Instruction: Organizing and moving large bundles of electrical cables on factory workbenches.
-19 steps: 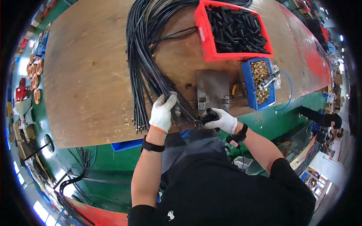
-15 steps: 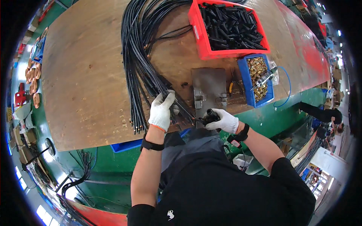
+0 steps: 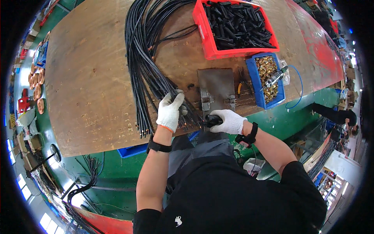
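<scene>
A thick bundle of black cables (image 3: 137,62) runs down the wooden table, with bare copper showing at the ends. My left hand (image 3: 169,113), in a white glove, is closed around some of these cables close to their ends. In my right hand (image 3: 230,122), also gloved, are short black tubular sleeves (image 3: 213,120), gripped just past the table's front edge. Cable tips held by the left hand point at these sleeves; whether one is inside a sleeve I cannot tell. A dark metal plate (image 3: 216,85) with small brackets lies beyond the right hand.
A red bin (image 3: 241,54) full of black sleeves stands at the back. Right of the plate sits a blue bin (image 3: 256,80) of small brass-coloured parts, with a hose-fed tool (image 3: 275,78) across it. Pliers (image 3: 239,89) lie between plate and blue bin.
My right hand has moved slightly up and left, and the sleeves in it now lie more level. The left hand has shifted a little right, still gripping the cables.
</scene>
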`<state>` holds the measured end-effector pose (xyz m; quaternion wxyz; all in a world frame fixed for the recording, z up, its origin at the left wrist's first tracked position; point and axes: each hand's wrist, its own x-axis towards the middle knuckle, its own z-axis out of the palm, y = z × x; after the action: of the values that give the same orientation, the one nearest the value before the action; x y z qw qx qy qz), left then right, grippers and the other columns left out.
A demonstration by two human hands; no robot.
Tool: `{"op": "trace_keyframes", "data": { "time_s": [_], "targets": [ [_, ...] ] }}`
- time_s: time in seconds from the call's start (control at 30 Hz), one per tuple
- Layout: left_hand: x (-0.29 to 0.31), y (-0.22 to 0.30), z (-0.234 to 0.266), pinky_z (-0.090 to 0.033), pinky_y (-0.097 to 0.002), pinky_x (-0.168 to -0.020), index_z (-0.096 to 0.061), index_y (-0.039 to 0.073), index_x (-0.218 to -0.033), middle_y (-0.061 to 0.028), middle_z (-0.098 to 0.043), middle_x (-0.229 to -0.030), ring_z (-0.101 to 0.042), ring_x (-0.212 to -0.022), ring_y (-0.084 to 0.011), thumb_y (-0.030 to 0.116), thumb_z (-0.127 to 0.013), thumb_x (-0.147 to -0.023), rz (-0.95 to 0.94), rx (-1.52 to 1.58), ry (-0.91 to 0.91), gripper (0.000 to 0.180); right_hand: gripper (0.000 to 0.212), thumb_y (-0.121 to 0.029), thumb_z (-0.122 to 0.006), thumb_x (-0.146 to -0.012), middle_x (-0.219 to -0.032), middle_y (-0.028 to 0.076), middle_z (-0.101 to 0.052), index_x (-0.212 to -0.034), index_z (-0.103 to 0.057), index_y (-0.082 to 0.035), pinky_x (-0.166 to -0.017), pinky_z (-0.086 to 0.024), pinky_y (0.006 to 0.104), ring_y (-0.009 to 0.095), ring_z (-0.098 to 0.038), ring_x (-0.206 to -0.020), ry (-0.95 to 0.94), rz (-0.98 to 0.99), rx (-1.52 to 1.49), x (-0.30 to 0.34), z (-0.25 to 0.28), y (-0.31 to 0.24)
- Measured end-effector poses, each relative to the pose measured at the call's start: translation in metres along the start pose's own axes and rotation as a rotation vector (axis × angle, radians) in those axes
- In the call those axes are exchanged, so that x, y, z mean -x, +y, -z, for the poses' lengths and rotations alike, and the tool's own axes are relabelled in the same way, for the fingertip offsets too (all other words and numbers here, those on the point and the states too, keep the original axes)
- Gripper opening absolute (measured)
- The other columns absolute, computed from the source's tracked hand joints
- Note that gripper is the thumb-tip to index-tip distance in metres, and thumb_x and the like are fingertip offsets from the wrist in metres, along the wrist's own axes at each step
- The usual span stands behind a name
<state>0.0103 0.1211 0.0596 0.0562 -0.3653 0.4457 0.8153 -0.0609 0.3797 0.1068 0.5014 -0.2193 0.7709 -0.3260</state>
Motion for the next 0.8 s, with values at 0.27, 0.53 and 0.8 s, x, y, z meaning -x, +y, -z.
{"op": "trace_keyframes", "data": {
  "time_s": [0.27,0.53,0.8],
  "targets": [
    [-0.006,0.000,0.012,-0.058,-0.0308,-0.062,-0.074,0.006,-0.119,-0.0015,-0.070,-0.095,-0.065,-0.068,-0.0134,0.012,-0.074,-0.103,0.085,0.079,-0.005,0.017,0.046,-0.017,-0.084,-0.088,-0.097,0.003,-0.074,-0.128,-0.067,-0.003,-0.058,-0.056,0.0287,0.011,-0.070,-0.074,-0.143,-0.207,-0.579,-0.018,-0.013,-0.030],
    [-0.009,-0.007,0.034,-0.058,-0.0279,-0.061,-0.076,0.008,-0.117,-0.0005,-0.073,-0.092,-0.066,-0.068,-0.0119,0.013,-0.076,-0.101,0.174,0.180,0.005,0.017,0.059,-0.019,-0.087,-0.087,-0.119,0.006,-0.073,-0.137,-0.062,0.002,-0.099,-0.051,0.0314,0.013,-0.062,-0.106,-0.134,-0.013,-0.517,-0.035,-0.041,-0.014],
    [-0.007,-0.004,0.050,-0.053,-0.0259,-0.061,-0.079,0.007,-0.112,-0.0003,-0.076,-0.089,-0.066,-0.067,-0.0095,0.016,-0.080,-0.099,0.182,0.049,-0.006,0.016,0.045,-0.013,-0.085,-0.088,-0.110,0.003,-0.071,-0.126,-0.063,-0.003,-0.092,-0.054,0.0311,0.012,-0.065,-0.101,-0.102,-0.111,-0.855,-0.040,-0.076,-0.025]
  ]
}}
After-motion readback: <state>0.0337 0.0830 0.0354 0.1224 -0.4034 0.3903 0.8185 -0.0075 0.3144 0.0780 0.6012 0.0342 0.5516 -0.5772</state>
